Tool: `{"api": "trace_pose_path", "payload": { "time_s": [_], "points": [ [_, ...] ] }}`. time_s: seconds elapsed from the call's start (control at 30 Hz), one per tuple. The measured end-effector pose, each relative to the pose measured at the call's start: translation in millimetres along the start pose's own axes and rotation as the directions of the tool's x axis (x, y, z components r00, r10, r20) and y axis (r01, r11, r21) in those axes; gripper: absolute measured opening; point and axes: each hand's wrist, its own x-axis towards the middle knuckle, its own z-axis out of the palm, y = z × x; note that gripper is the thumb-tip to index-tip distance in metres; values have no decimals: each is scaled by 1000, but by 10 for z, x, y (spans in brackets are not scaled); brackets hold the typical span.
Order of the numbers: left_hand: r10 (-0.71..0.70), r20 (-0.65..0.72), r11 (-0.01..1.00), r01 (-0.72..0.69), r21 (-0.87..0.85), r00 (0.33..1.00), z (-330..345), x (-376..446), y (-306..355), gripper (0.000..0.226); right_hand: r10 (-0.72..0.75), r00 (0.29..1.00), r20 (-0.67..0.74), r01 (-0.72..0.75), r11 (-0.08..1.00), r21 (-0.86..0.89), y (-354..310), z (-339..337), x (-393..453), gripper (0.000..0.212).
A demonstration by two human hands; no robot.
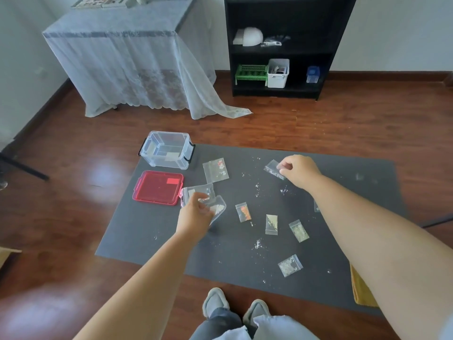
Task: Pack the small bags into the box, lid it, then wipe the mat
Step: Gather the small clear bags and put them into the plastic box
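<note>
A dark grey mat (245,261) lies on the wooden floor. At its far left corner stands a clear plastic box (167,149), open, with a little inside. Its red lid (158,187) lies flat just in front of it. My left hand (195,214) grips a bunch of small clear bags (210,200) beside the lid. My right hand (300,171) pinches one small bag (273,169) at the mat's far middle. Several more small bags lie loose on the mat, among them one with red bits (216,170), an orange one (243,212) and one near the front (290,265). Tiny white specks are scattered across the mat.
A yellow cloth (360,290) lies at the mat's right front edge, partly under my right arm. A black shelf unit (282,45) with bins stands behind, and a lace-draped table (127,57) at back left. My feet (232,305) are at the mat's front edge.
</note>
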Motion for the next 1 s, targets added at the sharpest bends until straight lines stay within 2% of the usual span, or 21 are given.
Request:
{"api": "trace_pose_path", "payload": {
  "time_s": [0.07, 0.2, 0.33, 0.43, 0.63, 0.73, 0.9, 1.0],
  "points": [
    [-5, -23, 999, 4, -40, 1000, -43, -47, 32, 24, -24, 999, -45, 24, 1000, 10, -33, -25, -44, 17],
    [59, -30, 997, -60, -39, 998, -133, -118, 41, 19, -20, 1000, -7, 20, 998, -67, -86, -16, -134, 18],
    [237, -91, 971, -237, 13, 967, -302, -87, 10, 14, -18, 999, -36, 19, 999, 41, -253, -10, -136, 17],
    [296, -127, 955, -294, 35, 947, -528, 58, -3, 18, -38, 998, -41, 41, 996, 76, -485, -19, -89, 20],
    [227, -200, 973, -233, -7, 953, -1113, 498, 40, 13, -83, 994, -75, 96, 976, 195, -1159, 61, 83, 23],
    [312, -241, 950, -310, 46, 919, -1412, 780, 91, 15, -113, 990, -85, 129, 969, 212, -1587, 153, 215, 23],
    [453, -246, 891, -430, 144, 857, -1717, 1221, 153, 19, -149, 980, -131, 176, 959, 223, -2280, 385, 496, 7],
    [461, -197, 884, -428, 187, 865, -1725, 1531, 123, 26, -139, 978, -158, 177, 950, 257, -2551, 536, 639, 12]
  ]
}}
